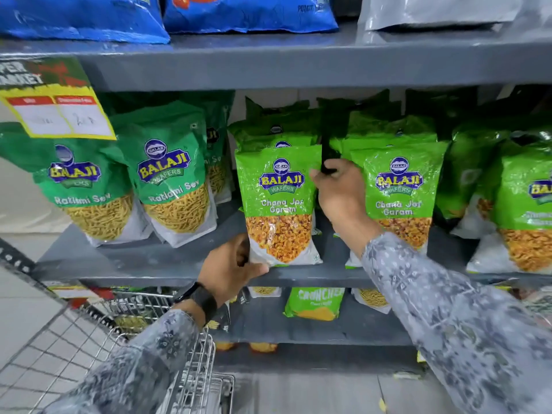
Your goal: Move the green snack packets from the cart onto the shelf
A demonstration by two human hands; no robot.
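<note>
A light green snack packet [279, 204] stands upright at the front of the grey shelf [167, 261], ahead of a row of the same packets. My left hand [231, 268] grips its lower left corner. My right hand [340, 192] rests against its right edge, fingers curled at the packet's upper side, in the gap beside a second row of light green packets [400, 198]. The wire cart [125, 339] sits at the lower left, under my left arm; its contents are mostly hidden.
Darker green packets [170, 180] fill the shelf's left part, more light green ones [525, 210] the right. Blue bags [248, 13] lie on the shelf above. A yellow price tag [56, 115] hangs at the upper left. A lower shelf holds a green packet [313, 303].
</note>
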